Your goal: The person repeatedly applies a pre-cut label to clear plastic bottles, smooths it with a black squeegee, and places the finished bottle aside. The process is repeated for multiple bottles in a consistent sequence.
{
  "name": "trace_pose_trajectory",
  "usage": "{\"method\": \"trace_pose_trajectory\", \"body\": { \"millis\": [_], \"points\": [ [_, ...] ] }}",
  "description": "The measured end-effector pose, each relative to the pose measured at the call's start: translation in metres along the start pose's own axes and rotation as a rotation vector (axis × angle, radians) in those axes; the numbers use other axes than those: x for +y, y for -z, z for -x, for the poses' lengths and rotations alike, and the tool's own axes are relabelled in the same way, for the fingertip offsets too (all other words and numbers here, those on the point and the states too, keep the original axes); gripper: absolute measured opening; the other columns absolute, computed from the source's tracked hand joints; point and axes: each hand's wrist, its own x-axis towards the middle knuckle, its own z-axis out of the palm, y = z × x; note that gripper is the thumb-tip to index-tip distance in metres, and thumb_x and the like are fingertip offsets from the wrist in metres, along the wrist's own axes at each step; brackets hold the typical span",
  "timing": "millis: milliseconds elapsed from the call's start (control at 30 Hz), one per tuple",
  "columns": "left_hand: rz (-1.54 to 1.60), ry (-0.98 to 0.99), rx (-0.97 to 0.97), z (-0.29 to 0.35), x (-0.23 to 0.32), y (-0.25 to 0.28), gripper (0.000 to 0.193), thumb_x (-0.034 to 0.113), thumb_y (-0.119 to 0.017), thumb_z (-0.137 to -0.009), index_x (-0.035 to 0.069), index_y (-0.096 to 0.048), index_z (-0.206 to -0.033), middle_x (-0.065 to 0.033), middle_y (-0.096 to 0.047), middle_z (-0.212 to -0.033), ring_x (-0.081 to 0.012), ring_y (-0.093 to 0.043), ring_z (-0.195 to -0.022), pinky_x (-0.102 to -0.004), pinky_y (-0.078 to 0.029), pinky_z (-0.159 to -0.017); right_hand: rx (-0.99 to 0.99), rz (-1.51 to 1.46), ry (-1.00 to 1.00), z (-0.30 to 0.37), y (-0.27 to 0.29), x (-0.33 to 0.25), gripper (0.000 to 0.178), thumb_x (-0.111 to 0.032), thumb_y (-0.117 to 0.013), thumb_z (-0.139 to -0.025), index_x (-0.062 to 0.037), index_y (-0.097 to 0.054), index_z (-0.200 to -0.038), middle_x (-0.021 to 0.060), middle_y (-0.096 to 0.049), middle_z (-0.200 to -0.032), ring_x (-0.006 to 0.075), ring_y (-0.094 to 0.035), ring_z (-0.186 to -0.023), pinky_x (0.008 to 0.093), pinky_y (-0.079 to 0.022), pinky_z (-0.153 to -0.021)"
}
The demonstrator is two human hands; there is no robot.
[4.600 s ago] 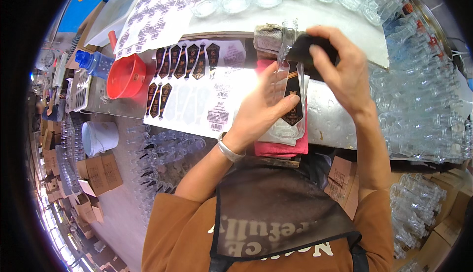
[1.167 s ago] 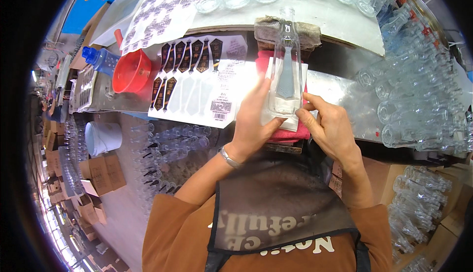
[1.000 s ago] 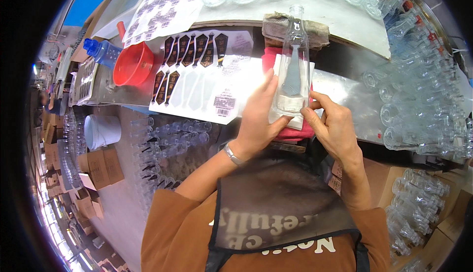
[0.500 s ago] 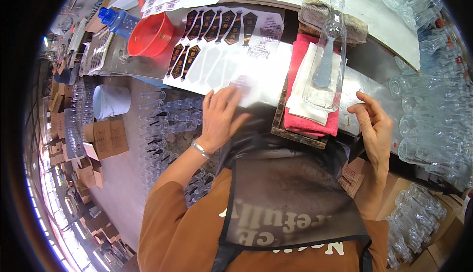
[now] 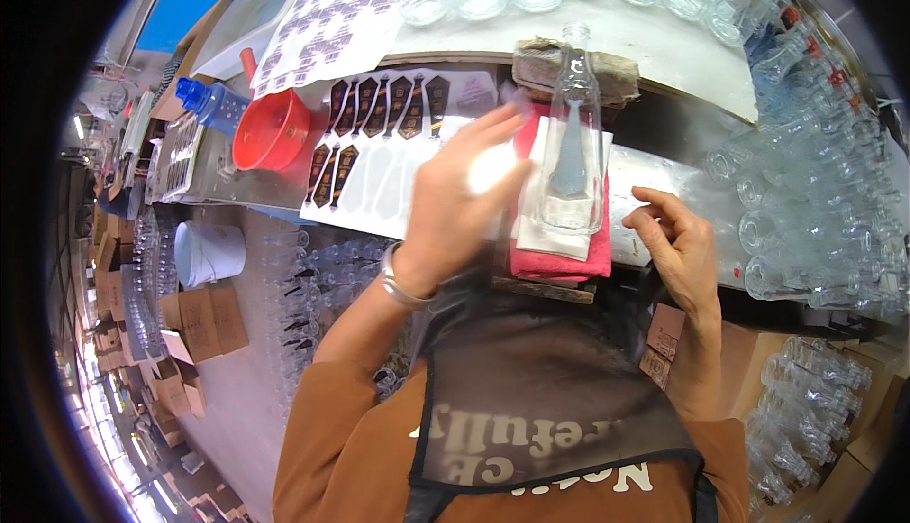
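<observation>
My left hand (image 5: 464,191), smeared by motion, is raised just left of a clear glass bottle (image 5: 595,158). A small see-through label (image 5: 516,101) with faint purple marks appears at its fingertips. The bottle lies with its neck away from me and carries a bluish tie-shaped label (image 5: 569,158). Under it are a folded white cloth (image 5: 555,243) and a red towel (image 5: 569,265), and its neck rests on a rolled rag (image 5: 616,77). Right of the bottle hovers my right hand (image 5: 681,248), fingers bent, thumb and forefinger apart, holding nothing. The label sheet (image 5: 379,196) with dark tie-shaped labels lies beyond my left hand.
Left of the sheet stand a red plastic bowl (image 5: 272,132) and a blue bottle (image 5: 213,106). Glass bottles crowd the far shelf (image 5: 664,82), the right side and the floor at left. A white bucket (image 5: 210,253) and cardboard boxes (image 5: 210,319) stand on the floor.
My left hand has moved from the sheet's near edge up and right to beside the bottle, the small label with it. My right hand keeps its pose. The whole view has shifted slightly.
</observation>
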Motion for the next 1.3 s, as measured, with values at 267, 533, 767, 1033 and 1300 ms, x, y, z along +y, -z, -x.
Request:
{"method": "trace_pose_trajectory", "body": {
  "millis": [267,533,767,1033,1300],
  "points": [
    [-0.317,-0.278,-0.242,0.015,0.042,-0.034,0.045,0.022,-0.080,-0.080,0.002,-0.067,-0.118,-0.0223,-0.050,-0.146,-0.0411,-0.045,-0.138,-0.0514,-0.037,-0.113,-0.070,-0.073,-0.017,-0.007,-0.001,0.004,0.029,-0.015,-0.068,-0.094,0.0028,-0.067,-0.117,0.0047,-0.071,-0.083,0.0033,-0.048,-0.058,0.0233,-0.040,-0.053],
    [-0.062,-0.139,-0.163,-0.018,-0.007,-0.029,0.057,0.016,-0.077,-0.084,0.012,-0.061,-0.138,-0.0254,-0.035,-0.157,-0.0398,-0.039,-0.143,-0.0448,-0.035,-0.115,-0.107,-0.075,-0.011,-0.053,-0.023,-0.012,0.044,-0.024,-0.068,-0.096,0.0047,-0.060,-0.129,0.0121,-0.071,-0.112,0.0071,-0.064,-0.076,0.0230,-0.050,-0.064],
    [0.021,-0.116,-0.195,-0.014,-0.014,-0.041,0.059,0.016,-0.076,-0.085,0.014,-0.059,-0.141,-0.0211,-0.035,-0.159,-0.0365,-0.038,-0.146,-0.0442,-0.033,-0.117,-0.101,-0.075,-0.008,-0.051,-0.031,-0.014,0.047,-0.020,-0.071,-0.094,0.0065,-0.057,-0.131,0.0184,-0.067,-0.121,0.0114,-0.069,-0.084,0.0250,-0.054,-0.071],
    [0.094,-0.072,-0.159,-0.015,-0.020,-0.043,0.056,0.018,-0.074,-0.088,0.015,-0.059,-0.141,-0.0237,-0.036,-0.157,-0.0378,-0.040,-0.144,-0.0436,-0.036,-0.115,-0.045,-0.350,0.026,-0.057,-0.038,0.007,0.050,-0.028,-0.072,-0.092,0.0050,-0.061,-0.127,0.0106,-0.071,-0.110,0.0087,-0.062,-0.068,0.0272,-0.050,-0.063],
    [0.068,-0.053,-0.136,-0.008,-0.021,-0.046,0.053,0.023,-0.072,-0.091,0.015,-0.059,-0.142,-0.0169,-0.041,-0.156,-0.0320,-0.042,-0.143,-0.0438,-0.035,-0.116,-0.086,-0.214,0.025,-0.054,-0.032,-0.004,0.056,-0.027,-0.077,-0.087,0.0048,-0.060,-0.130,0.0111,-0.071,-0.108,0.0051,-0.056,-0.066,0.0233,-0.048,-0.061]
  ]
}}
